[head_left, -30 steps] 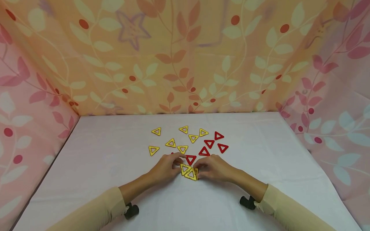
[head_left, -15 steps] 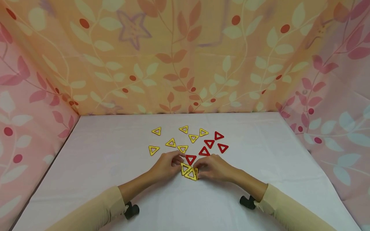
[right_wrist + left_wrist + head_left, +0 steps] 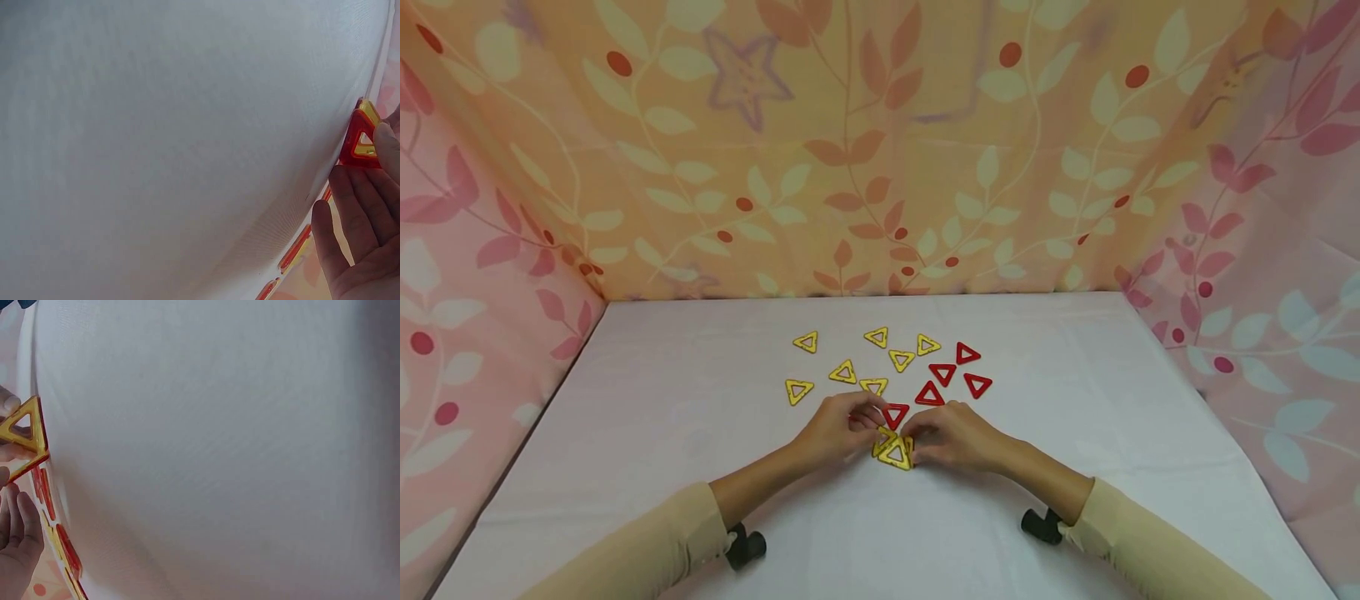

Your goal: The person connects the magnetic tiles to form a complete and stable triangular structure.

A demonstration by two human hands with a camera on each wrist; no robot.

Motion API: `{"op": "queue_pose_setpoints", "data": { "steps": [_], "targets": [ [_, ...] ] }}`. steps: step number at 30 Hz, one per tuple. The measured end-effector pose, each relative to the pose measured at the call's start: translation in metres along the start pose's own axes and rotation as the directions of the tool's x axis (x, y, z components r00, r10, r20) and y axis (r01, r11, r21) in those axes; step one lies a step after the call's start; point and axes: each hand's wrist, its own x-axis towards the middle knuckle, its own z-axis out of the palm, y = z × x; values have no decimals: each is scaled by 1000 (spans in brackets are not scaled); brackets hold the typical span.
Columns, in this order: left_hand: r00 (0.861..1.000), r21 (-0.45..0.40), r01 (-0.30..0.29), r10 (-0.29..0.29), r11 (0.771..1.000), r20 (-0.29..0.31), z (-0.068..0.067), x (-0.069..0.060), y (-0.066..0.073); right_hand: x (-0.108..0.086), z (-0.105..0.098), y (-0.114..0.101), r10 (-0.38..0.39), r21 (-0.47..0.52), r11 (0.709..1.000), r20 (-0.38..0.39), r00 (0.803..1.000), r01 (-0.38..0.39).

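Low over the front middle of the white table, in the head view, a small cluster of triangular magnetic tiles stands tilted together. Its front yellow tile (image 3: pixel 895 454) faces me. My left hand (image 3: pixel 840 427) pinches the cluster's left tile (image 3: pixel 883 438), its thumb covering part of it. From the other side my right hand (image 3: pixel 958 437) grips the right edge. In the left wrist view a yellow tile (image 3: pixel 39 425) leans beside my left fingers (image 3: pixel 22 525). The right wrist view has my right thumb on a red tile (image 3: pixel 350 147), with yellow behind it.
Beyond the hands, several loose yellow triangle tiles (image 3: pixel 844 372) lie flat at centre and left. Several red ones (image 3: pixel 942 373) lie to the right, one red tile (image 3: pixel 895 414) just behind the cluster. Patterned cloth (image 3: pixel 865 167) walls the back and sides of the table (image 3: pixel 662 367).
My left hand has moved slightly right and now covers more of the cluster's left tile, which has tipped inward toward the front tile. My right hand stays in place.
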Motion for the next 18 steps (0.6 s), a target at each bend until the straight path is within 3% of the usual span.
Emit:
{"op": "queue_pose_setpoints", "data": {
  "steps": [10,18],
  "targets": [
    [996,3,-30,30,1000,82,2,0,-4,0,0,2,-13,4,1000,5,1000,13],
    [989,58,1,-9,998,147,1,1,-5,2,0,2,-31,-25,999,11,999,32]
  ]
}}
